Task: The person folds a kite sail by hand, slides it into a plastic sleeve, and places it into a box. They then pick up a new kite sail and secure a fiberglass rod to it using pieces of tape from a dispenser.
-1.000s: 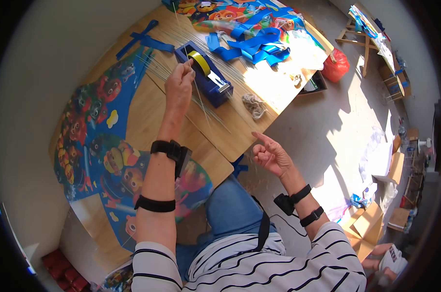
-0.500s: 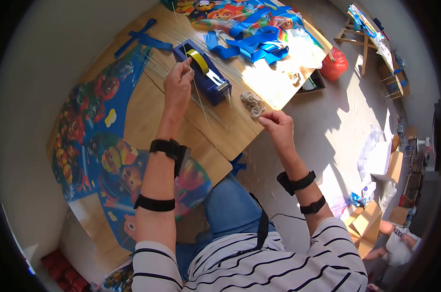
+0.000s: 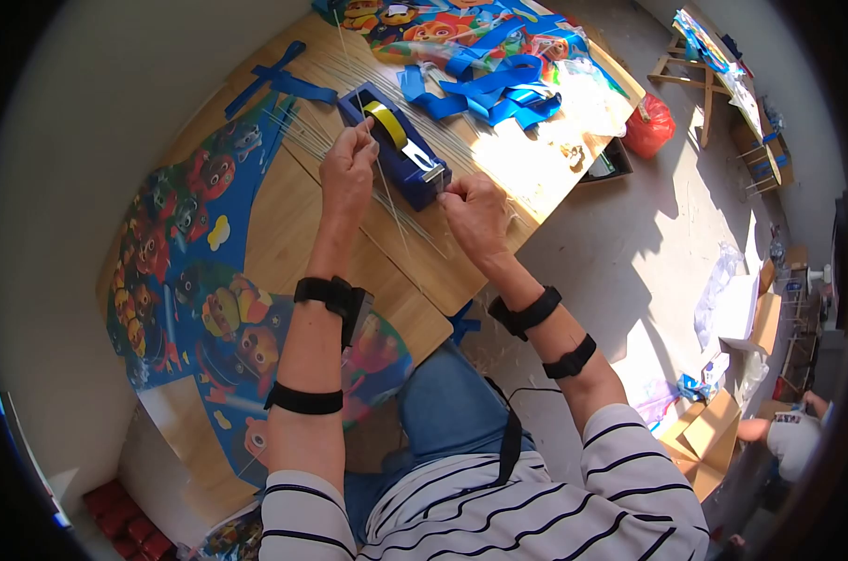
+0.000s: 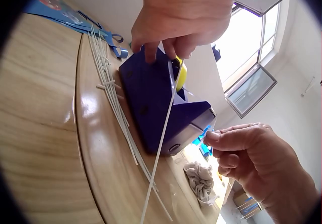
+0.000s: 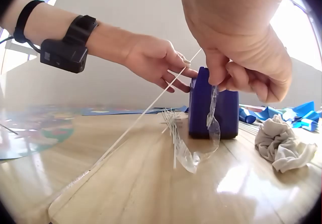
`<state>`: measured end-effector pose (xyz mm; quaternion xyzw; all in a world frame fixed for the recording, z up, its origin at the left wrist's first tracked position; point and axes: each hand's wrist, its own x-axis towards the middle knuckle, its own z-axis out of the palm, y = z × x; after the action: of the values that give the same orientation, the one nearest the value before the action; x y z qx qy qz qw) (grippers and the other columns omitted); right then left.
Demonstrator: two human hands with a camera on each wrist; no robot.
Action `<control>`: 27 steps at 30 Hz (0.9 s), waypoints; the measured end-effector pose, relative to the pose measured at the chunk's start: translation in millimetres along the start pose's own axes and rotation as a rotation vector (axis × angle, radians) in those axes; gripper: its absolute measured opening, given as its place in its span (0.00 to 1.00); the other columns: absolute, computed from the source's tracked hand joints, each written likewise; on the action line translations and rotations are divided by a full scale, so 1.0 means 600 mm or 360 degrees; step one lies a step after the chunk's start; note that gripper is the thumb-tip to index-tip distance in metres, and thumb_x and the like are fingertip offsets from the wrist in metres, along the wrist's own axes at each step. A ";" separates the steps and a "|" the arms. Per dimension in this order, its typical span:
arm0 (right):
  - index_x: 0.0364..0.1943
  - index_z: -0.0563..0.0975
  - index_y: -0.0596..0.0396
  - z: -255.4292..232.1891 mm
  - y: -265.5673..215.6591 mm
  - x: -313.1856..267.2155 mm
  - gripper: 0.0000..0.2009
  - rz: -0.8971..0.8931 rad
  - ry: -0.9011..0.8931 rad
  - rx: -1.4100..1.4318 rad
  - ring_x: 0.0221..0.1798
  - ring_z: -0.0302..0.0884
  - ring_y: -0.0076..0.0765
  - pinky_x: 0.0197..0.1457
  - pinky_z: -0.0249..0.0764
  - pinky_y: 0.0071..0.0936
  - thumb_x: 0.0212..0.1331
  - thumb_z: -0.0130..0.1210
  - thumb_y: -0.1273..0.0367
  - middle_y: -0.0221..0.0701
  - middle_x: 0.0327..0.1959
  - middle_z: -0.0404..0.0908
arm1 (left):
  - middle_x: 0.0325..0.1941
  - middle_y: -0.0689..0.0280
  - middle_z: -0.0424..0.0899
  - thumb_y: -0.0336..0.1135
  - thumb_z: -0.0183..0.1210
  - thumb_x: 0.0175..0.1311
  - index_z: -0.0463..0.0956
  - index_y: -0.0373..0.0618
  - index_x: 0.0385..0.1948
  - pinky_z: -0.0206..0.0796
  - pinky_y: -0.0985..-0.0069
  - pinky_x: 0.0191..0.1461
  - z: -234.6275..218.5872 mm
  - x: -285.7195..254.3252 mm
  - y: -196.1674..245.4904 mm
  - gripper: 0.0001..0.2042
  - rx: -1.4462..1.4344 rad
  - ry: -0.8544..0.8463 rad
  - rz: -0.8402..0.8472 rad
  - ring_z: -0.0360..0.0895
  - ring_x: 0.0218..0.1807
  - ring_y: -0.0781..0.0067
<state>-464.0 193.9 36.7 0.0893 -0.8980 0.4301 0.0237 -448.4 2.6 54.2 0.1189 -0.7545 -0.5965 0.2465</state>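
A blue tape dispenser [image 3: 407, 159] with a yellow-cored roll [image 4: 181, 75] stands on the wooden table [image 3: 415, 271]. My left hand [image 3: 347, 178] pinches a thin white stick [image 4: 166, 126] beside the roll, some fingers against the dispenser's side. At the cutter end, my right hand [image 3: 478, 217] pinches the end of clear tape between thumb and forefinger. In the right wrist view a crumpled strip of clear tape [image 5: 215, 128] hangs below those fingers to the table. More white sticks [image 4: 116, 108] lie alongside the dispenser.
A crumpled beige cloth [image 5: 283, 143] lies by the dispenser. Blue ribbon [image 3: 499, 89] and cartoon-printed sheets [image 3: 228, 309] cover parts of the table. On the floor are a red bag [image 3: 648, 126] and cardboard boxes [image 3: 709, 430]; another person's arm [image 3: 753, 429] shows at the lower right.
My right hand has moved from the table's near edge, past the cloth, to the dispenser's cutter end, and its fingers now pinch. My left hand has barely moved.
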 end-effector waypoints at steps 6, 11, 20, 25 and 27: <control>0.24 0.82 0.57 0.008 0.002 0.002 0.05 -0.0307 0.0156 -0.0178 0.37 0.81 0.54 0.46 0.74 0.48 0.50 0.59 0.70 0.42 0.34 0.81 | 0.57 0.51 0.86 0.24 0.56 0.67 0.70 0.38 0.29 0.69 0.77 0.54 0.002 -0.002 0.001 0.06 0.0024 0.0017 -0.0063 0.78 0.67 0.67; 0.22 0.79 0.60 0.019 -0.001 0.009 0.04 -0.0482 0.0183 -0.0405 0.34 0.79 0.56 0.42 0.72 0.49 0.46 0.57 0.73 0.42 0.32 0.79 | 0.54 0.49 0.86 0.24 0.56 0.67 0.71 0.38 0.30 0.69 0.75 0.55 0.002 0.001 -0.008 0.05 0.0074 -0.0002 0.0008 0.78 0.67 0.63; 0.21 0.77 0.60 -0.038 0.015 -0.045 0.06 -0.0339 0.0130 -0.0238 0.35 0.80 0.54 0.41 0.74 0.47 0.50 0.56 0.71 0.42 0.30 0.80 | 0.62 0.46 0.82 0.25 0.57 0.67 0.73 0.36 0.32 0.69 0.73 0.59 0.002 -0.014 0.000 0.04 0.0087 0.0010 -0.0075 0.79 0.66 0.61; 0.23 0.78 0.60 -0.120 0.085 -0.015 0.11 -0.0015 0.0098 -0.0060 0.34 0.81 0.48 0.44 0.75 0.44 0.57 0.57 0.66 0.44 0.33 0.83 | 0.61 0.54 0.83 0.24 0.55 0.70 0.72 0.41 0.31 0.63 0.83 0.47 -0.006 0.008 -0.001 0.05 -0.0029 -0.0093 -0.0071 0.73 0.68 0.76; 0.25 0.79 0.59 -0.183 0.152 0.001 0.11 0.0254 0.0012 -0.0023 0.35 0.82 0.41 0.43 0.75 0.39 0.59 0.58 0.66 0.42 0.32 0.86 | 0.63 0.50 0.82 0.25 0.57 0.69 0.74 0.39 0.33 0.66 0.77 0.55 -0.009 0.007 0.004 0.03 -0.0027 -0.0073 -0.0147 0.77 0.66 0.65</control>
<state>-484.7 335.1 35.9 0.0157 -0.9053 0.4244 -0.0067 -449.2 -3.3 58.2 0.1379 -0.7485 -0.6163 0.2024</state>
